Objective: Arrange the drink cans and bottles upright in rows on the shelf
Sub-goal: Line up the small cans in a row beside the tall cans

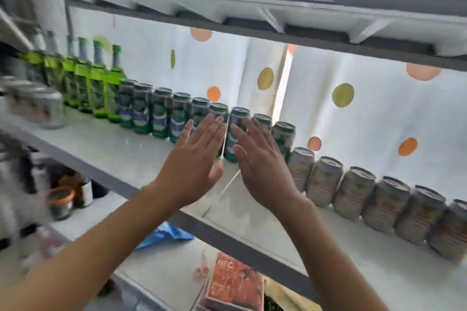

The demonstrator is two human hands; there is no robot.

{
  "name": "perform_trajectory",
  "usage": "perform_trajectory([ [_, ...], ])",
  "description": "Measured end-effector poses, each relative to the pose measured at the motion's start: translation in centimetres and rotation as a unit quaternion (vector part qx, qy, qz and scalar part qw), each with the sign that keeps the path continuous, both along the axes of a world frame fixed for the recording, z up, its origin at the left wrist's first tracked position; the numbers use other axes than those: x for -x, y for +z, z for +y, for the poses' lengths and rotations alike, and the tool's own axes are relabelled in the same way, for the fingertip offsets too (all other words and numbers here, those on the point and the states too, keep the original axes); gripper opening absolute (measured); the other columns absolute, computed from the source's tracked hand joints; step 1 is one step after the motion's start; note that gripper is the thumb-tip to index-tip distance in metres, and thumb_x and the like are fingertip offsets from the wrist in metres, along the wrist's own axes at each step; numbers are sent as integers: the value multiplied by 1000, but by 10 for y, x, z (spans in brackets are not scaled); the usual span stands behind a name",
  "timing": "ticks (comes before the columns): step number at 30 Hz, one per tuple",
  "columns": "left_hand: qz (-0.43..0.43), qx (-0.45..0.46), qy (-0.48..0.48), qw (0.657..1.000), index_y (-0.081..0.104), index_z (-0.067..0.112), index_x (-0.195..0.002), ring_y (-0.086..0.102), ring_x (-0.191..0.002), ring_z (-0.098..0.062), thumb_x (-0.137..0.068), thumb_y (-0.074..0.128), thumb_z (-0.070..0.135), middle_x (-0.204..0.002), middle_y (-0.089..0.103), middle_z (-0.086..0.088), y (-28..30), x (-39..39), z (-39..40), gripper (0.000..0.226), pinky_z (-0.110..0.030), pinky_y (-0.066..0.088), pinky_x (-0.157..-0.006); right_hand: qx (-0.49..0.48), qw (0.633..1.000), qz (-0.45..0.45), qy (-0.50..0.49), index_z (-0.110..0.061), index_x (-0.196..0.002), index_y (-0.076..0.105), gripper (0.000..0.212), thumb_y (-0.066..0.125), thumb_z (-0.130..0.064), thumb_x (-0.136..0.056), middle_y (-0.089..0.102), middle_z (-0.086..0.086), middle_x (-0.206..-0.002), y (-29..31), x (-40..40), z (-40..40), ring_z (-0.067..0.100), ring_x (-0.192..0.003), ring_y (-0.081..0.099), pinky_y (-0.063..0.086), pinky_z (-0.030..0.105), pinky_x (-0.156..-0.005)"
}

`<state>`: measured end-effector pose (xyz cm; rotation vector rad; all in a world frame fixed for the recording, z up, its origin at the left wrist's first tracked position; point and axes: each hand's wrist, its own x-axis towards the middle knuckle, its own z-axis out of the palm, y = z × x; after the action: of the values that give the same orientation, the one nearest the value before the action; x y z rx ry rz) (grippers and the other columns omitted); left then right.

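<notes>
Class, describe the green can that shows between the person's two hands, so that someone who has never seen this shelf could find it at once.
Start at the white shelf with one long row of drinks along its back. Pass the green bottles at the far left and follow the green cans rightward. The green can shows in the gap between the left hand and right hand, both with straight fingers.

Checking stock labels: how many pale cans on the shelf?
6 pale cans, one row along the back of the shelf, right of the green cans. The last is cut by the frame edge; more may follow.
</notes>
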<state>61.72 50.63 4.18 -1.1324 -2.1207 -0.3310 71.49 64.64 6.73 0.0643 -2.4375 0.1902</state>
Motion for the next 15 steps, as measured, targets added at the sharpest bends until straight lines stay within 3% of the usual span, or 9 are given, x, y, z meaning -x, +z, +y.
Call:
perform_trajectory([
  [3,-11,-13,59,998,37,1,-144,26,-144,-29,-76,69,26,-152,35,-13,2,39,-73,80,-56,26,-113,6,999,5,50,-23,-152,33,45,36,-26,-107,20,6,-163,-2,55,-68,18,-151,6,-1,27,-121],
  [6,-15,-42,110,993,38,1,-143,28,-143,-29,-79,60,27,-151,38,-15,2,71,-148,73,-57,27,-112,15,995,10,101,-20,-149,39,43,39,-22,-106,27,8,-160,-7,105,-136,20,-150,14,11,36,-123],
  [11,-41,-64,176,981,21,8,-152,7,-149,-21,-90,56,28,-160,17,-7,-10,114,-258,74,-46,5,-120,50,987,18,152,-16,-147,43,43,40,-23,-105,34,9,-157,-18,173,-233,24,-148,21,20,40,-121],
  [15,-59,-50,224,972,13,9,-153,2,-149,-19,-92,54,27,-161,10,-6,-13,147,-326,75,-46,4,-120,56,983,-7,176,-18,-148,41,44,39,-24,-105,31,8,-159,-24,227,-298,23,-149,19,19,40,-122],
])
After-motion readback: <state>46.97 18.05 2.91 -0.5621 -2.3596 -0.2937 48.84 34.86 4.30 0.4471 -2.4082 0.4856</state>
